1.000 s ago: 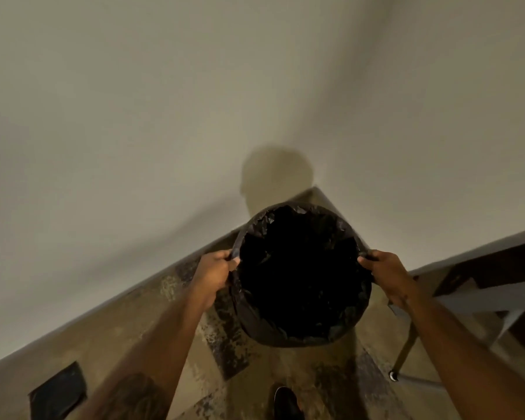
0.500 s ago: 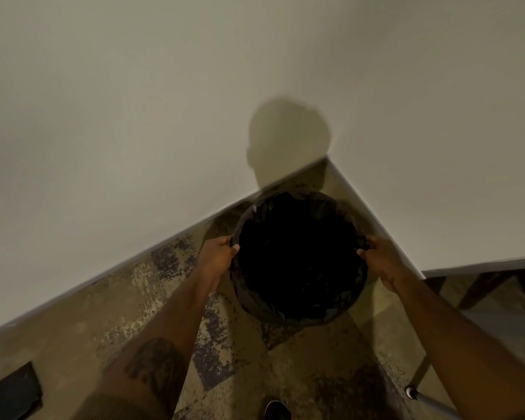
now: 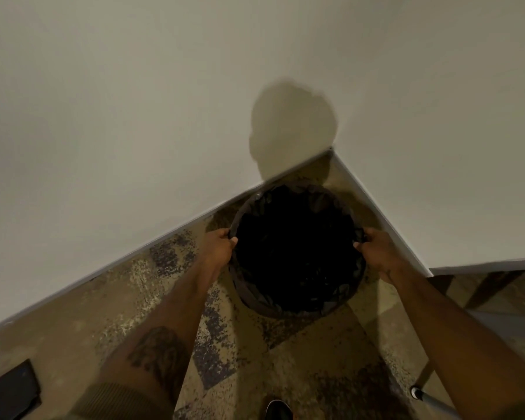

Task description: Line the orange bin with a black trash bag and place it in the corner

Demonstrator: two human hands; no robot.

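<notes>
While the two pale walls [image 3: 134, 101] meet just behind it, the lined bin [image 3: 297, 304] sits by the corner, light and stiff-rimmed under its slippery black bag [image 3: 340, 277], so you hold opposite rim edges, left hand [image 3: 217, 248] and right hand [image 3: 379, 253], each grip closed.

Bin [image 3: 255, 301] lined with a black trash bag [image 3: 296, 253], standing on the patterned floor [image 3: 300, 353] close to the corner where two white walls meet. Left hand [image 3: 220, 247] and right hand [image 3: 378, 251] grip opposite sides of the rim, bag folded over it.
</notes>
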